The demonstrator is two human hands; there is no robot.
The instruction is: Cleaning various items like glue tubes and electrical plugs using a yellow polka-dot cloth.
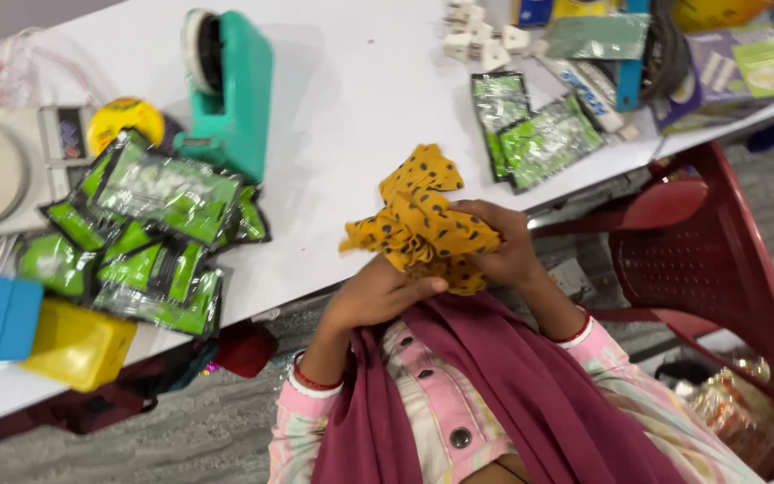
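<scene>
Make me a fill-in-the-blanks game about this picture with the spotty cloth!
1. Both hands, the left hand and the right hand, hold a yellow cloth with dark ____ on it.
2. The tape dispenser standing on the white table is coloured ____.
3. The empty plastic chair beside the table is dark ____.
4. The pile of shiny packets lies to the ____ of the cloth in the picture.

Missing words: dots; green; red; left
</scene>
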